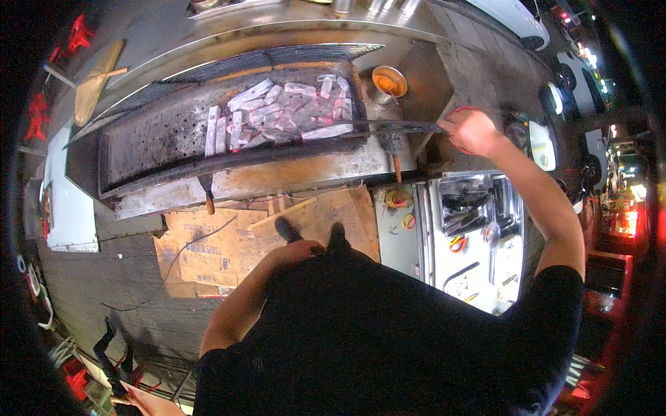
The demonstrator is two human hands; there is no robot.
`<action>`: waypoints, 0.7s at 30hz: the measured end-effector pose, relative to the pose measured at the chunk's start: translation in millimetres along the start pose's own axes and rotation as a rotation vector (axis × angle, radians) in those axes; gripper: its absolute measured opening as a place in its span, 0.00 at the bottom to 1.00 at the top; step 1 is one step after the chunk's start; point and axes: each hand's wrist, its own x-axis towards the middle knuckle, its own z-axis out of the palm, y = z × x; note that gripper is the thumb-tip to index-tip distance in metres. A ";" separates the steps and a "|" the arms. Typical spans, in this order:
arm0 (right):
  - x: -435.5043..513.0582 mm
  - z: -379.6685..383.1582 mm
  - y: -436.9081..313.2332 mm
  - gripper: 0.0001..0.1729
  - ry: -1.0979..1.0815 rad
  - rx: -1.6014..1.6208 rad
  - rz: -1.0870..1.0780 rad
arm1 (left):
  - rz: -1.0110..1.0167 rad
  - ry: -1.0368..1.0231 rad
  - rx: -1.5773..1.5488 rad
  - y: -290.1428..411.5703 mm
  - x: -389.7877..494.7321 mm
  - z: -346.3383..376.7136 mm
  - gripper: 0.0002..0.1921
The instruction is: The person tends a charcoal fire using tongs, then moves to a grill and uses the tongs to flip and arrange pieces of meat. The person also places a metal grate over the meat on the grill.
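Note:
My right hand (472, 131) grips the red-edged handles of long dark metal tongs (403, 126) beyond the right end of a long charcoal grill (151, 140). The tongs reach left over the grill's right rim to the near row of coals. Whether their tips pinch a piece is not clear. Ash-white charcoal sticks (265, 113), some glowing red, lie across the bed's right half. A few stand side by side at the pile's left edge; farther left, the perforated bed shows. My left hand (301, 251) rests against my dark clothing at the waist, its fingers partly hidden.
A metal bowl (389, 82) with orange contents and a wooden-handled brush (395, 156) are right of the coals. A wooden-handled scraper (208, 195) juts from the front ledge. Orange-handled scissors (458, 243) lie on a lit white unit. Cardboard (208, 249) covers the floor.

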 end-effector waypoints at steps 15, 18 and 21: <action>-70.4 11.2 23.4 0.14 -0.348 0.939 0.483 | -0.001 0.259 -0.106 41.7 39.7 53.5 0.22; -64.1 49.1 -2.6 0.15 -0.351 1.201 0.601 | 0.016 0.242 -0.098 38.9 57.3 58.2 0.22; -65.7 65.3 -32.7 0.18 -0.145 0.917 0.481 | 0.030 0.232 0.007 37.4 66.1 60.3 0.22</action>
